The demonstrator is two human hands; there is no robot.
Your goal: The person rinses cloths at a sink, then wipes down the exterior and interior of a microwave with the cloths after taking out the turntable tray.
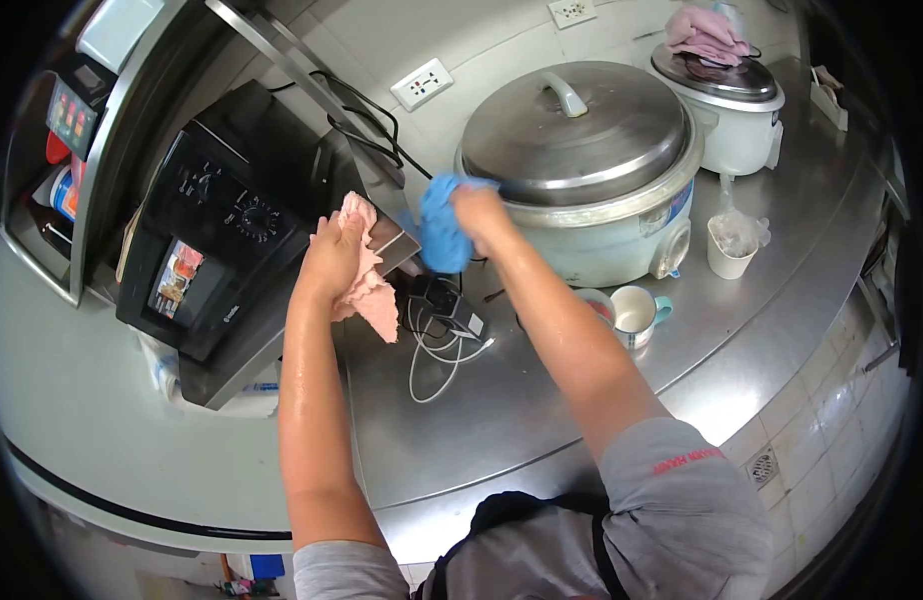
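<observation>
My left hand (332, 258) is closed on a pink cloth (374, 295), which hangs down beside the metal shelf end to the right of the black microwave (232, 215). In my right hand (480, 215) is a blue cloth (444, 225), bunched up and slightly blurred. That hand is held just left of the large rice cooker (612, 240), with its steel lid (572, 130) on; whether the cloth touches the cooker I cannot tell. Below both hands, a black power adapter (447, 305) and a white cable (427, 385) lie on the steel counter.
A mug (637, 315) with a teal handle stands near my right forearm, beside another cup partly hidden by it. Farther right are a white cup (730, 250) with plastic in it and a smaller rice cooker (732, 130) topped by a pink cloth (704, 35). Wall sockets (422, 84) are behind.
</observation>
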